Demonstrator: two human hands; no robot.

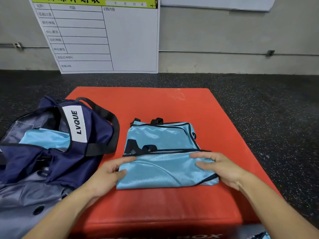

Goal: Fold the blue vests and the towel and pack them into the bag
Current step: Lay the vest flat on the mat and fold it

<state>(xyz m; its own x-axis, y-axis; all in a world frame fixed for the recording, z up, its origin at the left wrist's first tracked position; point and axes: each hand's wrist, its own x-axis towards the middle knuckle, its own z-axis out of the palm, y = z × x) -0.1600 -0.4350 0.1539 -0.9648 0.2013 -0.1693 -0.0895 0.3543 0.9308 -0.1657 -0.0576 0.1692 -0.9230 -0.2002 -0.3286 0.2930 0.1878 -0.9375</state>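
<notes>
both gripping the half-folded blue vest [165,163] on the red surface [172,104], left hand [107,171] pinching its left edge, right hand [222,168] pinching its right edge, navy bag [57,145] open just left of the left hand with light blue fabric [44,138] inside

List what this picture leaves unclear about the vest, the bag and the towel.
- Bag, head view: its own folds hide all contents except a blue patch.
- Towel: none identifiable.
- Blue scrap: cut off by the bottom edge.
- Vest: top fold hides the layer count; both hands, left and right, cover its side edges.
</notes>
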